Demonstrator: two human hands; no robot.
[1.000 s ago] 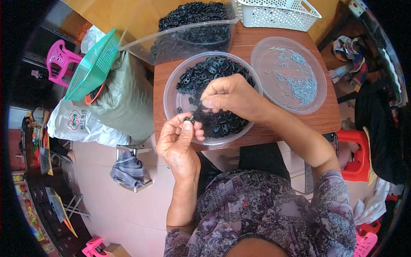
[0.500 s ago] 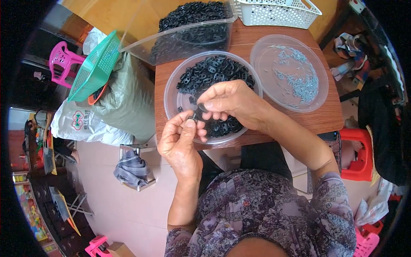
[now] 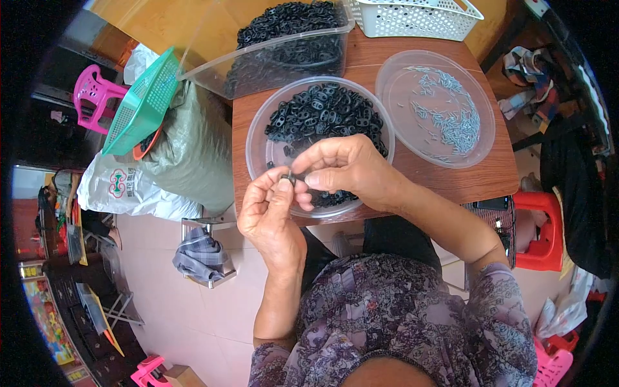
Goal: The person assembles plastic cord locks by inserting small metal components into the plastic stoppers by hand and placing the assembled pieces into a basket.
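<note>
Over the near-left part of a round clear tub (image 3: 253,151), my hands meet close together. My left hand (image 3: 276,216) pinches a small black plastic piece (image 3: 289,178) between thumb and fingertips, its end pointing up. The thumb and forefinger of my right hand (image 3: 353,169) are curled right at that piece; whatever they grip there is too small and covered to make out. Beneath both hands, the tub holds a heap of black two-holed plastic pieces (image 3: 325,109). To its right lies a round clear lid (image 3: 393,106) with many small silvery screw-like pins (image 3: 458,122) scattered on it.
Behind the tub stands a clear bin (image 3: 284,68) piled with black pieces. A white perforated basket (image 3: 416,22) sits at the table's (image 3: 487,174) back edge. Left of the table are stuffed sacks (image 3: 200,148), a green basket (image 3: 143,103) and a stool with a grey cloth (image 3: 200,255).
My right hand has moved down and slightly right, its fingertips now at the piece in my left hand. The dark piece seen in its fingers earlier no longer shows clearly. My left hand stays put.
</note>
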